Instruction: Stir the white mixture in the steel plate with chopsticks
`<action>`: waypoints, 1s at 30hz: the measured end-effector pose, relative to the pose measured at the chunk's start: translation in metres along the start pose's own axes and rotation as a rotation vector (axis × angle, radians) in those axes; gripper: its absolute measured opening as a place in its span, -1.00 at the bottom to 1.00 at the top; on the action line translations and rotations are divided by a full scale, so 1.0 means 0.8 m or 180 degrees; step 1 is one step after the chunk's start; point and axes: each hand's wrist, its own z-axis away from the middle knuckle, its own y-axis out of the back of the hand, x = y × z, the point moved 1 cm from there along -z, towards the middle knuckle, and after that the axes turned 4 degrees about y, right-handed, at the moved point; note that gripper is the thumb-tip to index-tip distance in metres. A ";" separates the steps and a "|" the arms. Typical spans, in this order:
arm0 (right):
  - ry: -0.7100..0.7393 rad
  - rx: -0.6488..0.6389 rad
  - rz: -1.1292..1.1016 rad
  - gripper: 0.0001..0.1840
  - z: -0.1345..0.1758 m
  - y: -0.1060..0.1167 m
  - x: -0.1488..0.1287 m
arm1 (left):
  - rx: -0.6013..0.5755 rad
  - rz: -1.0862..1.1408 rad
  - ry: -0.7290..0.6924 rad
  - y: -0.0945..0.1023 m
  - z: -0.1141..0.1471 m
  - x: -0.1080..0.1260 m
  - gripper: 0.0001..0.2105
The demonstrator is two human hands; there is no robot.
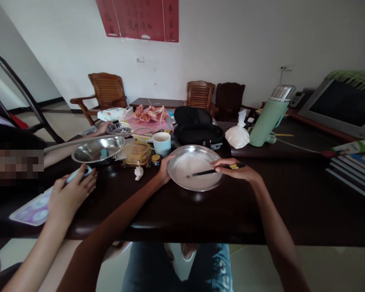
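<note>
A round metal basin point(209, 184) of pale, milky mixture stands on the dark table in front of me. My left hand point(164, 169) grips its left rim, thumb along the edge. In my right hand point(235, 170) is a pair of dark chopsticks point(203, 172) with yellowish upper ends; they slant across the basin, and their tips reach into the mixture. The fingers are closed round them at the right rim. Just beyond my left hand are a pale blue mug point(162, 145) and a small jar with a yellow lid point(155, 159).
At the left, another person's hand point(71, 190) rests on a light blue object over a purple-patterned board point(33, 209). Around are a second metal basin point(79, 156), plastic food boxes point(138, 153), a black case point(197, 125), a tied bag of white powder point(237, 136), a green thermos point(267, 121) and books point(353, 174).
</note>
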 end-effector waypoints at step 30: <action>0.0063 0.0201 0.0269 -0.55 0.003 0.007 -0.004 | -0.0309 0.0139 -0.0301 0.002 -0.006 -0.002 -0.48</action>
